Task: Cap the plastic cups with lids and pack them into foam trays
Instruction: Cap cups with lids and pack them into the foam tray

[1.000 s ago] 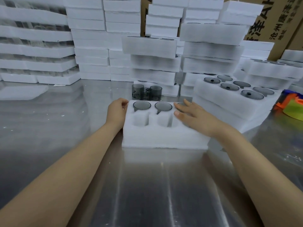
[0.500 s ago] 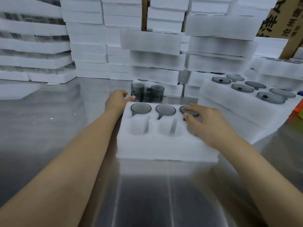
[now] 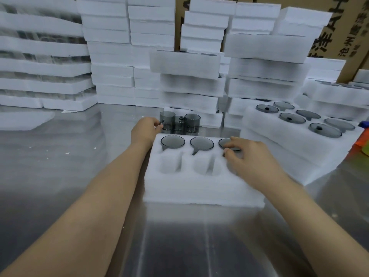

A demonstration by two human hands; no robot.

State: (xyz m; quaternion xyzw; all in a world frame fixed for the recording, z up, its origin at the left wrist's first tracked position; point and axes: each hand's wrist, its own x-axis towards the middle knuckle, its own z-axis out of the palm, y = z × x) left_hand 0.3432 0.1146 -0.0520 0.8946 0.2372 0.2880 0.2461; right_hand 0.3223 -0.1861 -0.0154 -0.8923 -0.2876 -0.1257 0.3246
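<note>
Head view: the right hand [image 3: 251,156] grips the third capped cup [image 3: 224,141] with curled fingertips, seating it in the tray [image 3: 199,186]. The left hand [image 3: 146,129] pinches a loose cup [image 3: 167,119] by its handle, on the desk [image 3: 60,156] behind the tray. That cup likely needs a lid next, then a near pocket.

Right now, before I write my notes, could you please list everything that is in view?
front foam tray: one, white, table centre
capped cups: three, smoky grey, tray's far row
loose cups: three, grey, behind that tray
side foam tray: one, white, right, six lidded cups
foam stacks: many, white, back
cardboard boxes: several, brown, behind stacks
orange and green object: one, right edge
table: one, steel
left hand: at leftmost loose cup, grip unclear
right hand: pinches right capped cup
</note>
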